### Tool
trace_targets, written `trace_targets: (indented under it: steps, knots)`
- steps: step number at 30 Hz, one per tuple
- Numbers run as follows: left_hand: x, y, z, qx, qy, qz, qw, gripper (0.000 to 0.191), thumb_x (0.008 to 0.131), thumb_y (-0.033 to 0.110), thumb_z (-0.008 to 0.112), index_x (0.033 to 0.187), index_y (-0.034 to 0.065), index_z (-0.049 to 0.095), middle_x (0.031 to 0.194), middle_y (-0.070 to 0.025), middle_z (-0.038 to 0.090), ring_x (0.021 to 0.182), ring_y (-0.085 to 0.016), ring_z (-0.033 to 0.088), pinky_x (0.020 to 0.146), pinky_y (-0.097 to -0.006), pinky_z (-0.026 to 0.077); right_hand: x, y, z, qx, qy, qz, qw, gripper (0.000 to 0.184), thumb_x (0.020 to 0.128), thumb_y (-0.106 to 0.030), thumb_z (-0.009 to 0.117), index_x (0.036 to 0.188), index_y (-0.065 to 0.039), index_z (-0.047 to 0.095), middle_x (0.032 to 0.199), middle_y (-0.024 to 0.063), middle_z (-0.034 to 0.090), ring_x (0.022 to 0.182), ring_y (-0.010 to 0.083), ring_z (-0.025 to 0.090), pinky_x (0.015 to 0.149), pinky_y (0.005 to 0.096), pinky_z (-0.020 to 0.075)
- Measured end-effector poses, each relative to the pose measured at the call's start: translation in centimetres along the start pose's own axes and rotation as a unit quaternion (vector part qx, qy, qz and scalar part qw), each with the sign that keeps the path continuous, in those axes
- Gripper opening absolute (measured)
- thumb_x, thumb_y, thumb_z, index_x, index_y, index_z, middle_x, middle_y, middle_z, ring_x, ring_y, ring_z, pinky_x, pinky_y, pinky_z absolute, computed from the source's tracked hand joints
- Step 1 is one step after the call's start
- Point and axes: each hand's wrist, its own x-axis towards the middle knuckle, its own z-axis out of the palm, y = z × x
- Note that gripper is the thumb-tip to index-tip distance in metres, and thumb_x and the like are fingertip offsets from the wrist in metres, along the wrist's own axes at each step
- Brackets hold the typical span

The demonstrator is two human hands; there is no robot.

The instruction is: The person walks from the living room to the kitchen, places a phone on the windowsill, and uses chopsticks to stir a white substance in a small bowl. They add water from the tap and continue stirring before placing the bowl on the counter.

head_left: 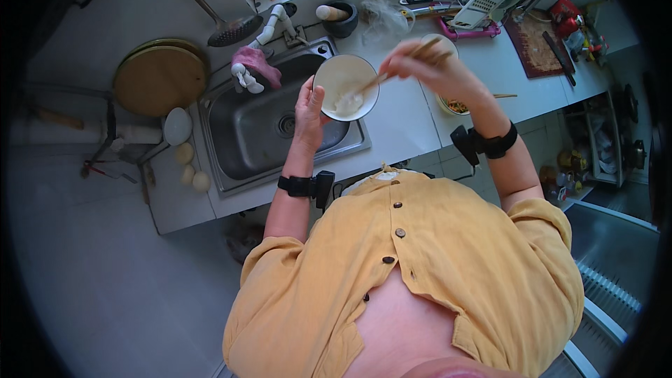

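Observation:
My left hand [311, 110] grips the rim and side of a white bowl [326, 72], tilted over the right edge of the sink. A lump of white, doughy or pasty stuff [349, 102] lies low in the bowl. Wooden chopsticks [374, 83] are in my right hand [420, 65], which looks blurred; their tips touch the white stuff. Behind my right forearm, partly hidden, a bowl of chopped food [455, 106] stands on the counter with another chopstick or thin stick [505, 95] by it. Part of a further pale bowl [446, 46] shows beyond my right hand.
A steel sink [247, 115] has a faucet with a pink cloth [262, 65]. Behind it stand a dark mortar [341, 21] and a clear plastic bag [386, 18]. A knife [559, 58] lies on a cutting board [535, 42] at right. Several round pale items [201, 181] sit left of the sink.

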Motion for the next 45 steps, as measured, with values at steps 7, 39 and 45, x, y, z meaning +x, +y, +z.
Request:
trace_targets:
  steps: [7, 39, 45]
  knots:
    - [0.3, 0.4, 0.0, 0.007, 0.009, 0.015, 1.000, 0.074, 0.086, 0.051, 0.073, 0.140, 0.0079, 0.046, 0.118, -0.0023, 0.061, 0.105, -0.012, 0.064, 0.078, -0.0277, 0.059, -0.7, 1.3, -1.4, 0.020, -0.021, 0.055, 0.998, 0.019, 0.101, -0.018, 0.057, 0.109, -0.010, 0.072, 0.098, -0.0002, 0.073, 0.081, 0.0069, 0.068, 0.067, 0.0221, 0.0540]
    - [-0.1, -2.1, -0.6, -0.070, -0.014, -0.068, 0.995, 0.083, 0.088, 0.068, 0.056, 0.147, 0.0117, 0.039, 0.140, -0.0104, 0.053, 0.125, -0.026, 0.057, 0.097, -0.0459, 0.055, -4.2, 3.2, -1.6, 0.202, 0.102, 0.126, 0.966, 0.028, 0.102, -0.024, 0.055, 0.118, -0.004, 0.067, 0.110, 0.0131, 0.072, 0.097, 0.0191, 0.072, 0.081, 0.0273, 0.0590]
    - [-0.1, -1.7, -0.1, -0.058, 0.017, -0.026, 0.998, 0.078, 0.082, 0.064, 0.069, 0.137, 0.0144, 0.046, 0.126, -0.0060, 0.058, 0.114, -0.020, 0.063, 0.083, -0.0390, 0.061, -3.3, 0.1, 1.2, 0.014, 0.088, -0.005, 0.996, 0.018, 0.099, -0.012, 0.060, 0.106, 0.000, 0.071, 0.101, 0.0063, 0.073, 0.085, 0.0122, 0.070, 0.073, 0.0233, 0.0562]
